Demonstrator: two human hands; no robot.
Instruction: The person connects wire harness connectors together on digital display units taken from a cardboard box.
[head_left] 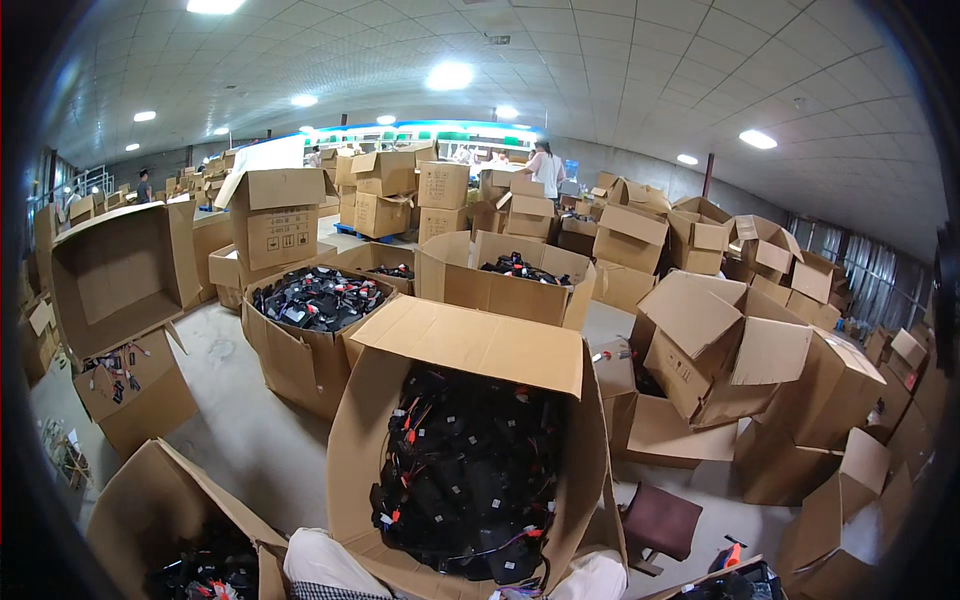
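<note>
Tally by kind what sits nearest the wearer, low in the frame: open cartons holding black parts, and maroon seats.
Open cartons with black parts: 3 (left carton, centre carton, right carton)
Maroon seat: 1
Total: 4

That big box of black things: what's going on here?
Neither of the wearer's hands shows, so no grip can be seen. In front stands an open cardboard box filled with black wired parts, with pale cloth beside its near edge. Another open box of dark parts stands beyond it to the left. Farther back, a person in a light top stands near stacked boxes.
</note>
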